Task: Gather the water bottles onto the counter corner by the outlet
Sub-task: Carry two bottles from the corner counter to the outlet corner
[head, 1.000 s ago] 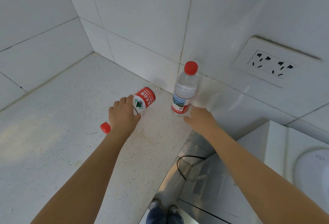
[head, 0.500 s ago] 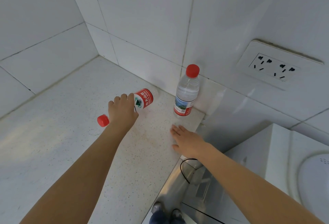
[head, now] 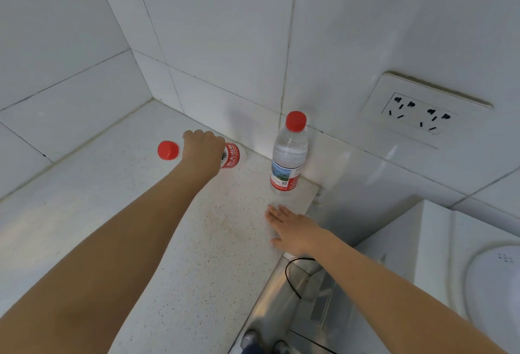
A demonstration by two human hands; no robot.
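On the white worktop (head: 112, 198), the standing bottle (head: 288, 156) points its cap up, near the outlet (head: 416, 113). Our left hand (head: 203, 153) holds the second bottle (head: 232, 155) sideways, cap pointing left. Our right hand (head: 294, 229) lies flat, fingers straight.

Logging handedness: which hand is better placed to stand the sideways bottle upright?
Left. The left hand grips the sideways bottle; the right hand is flat and empty at the counter edge, apart from the upright bottle.
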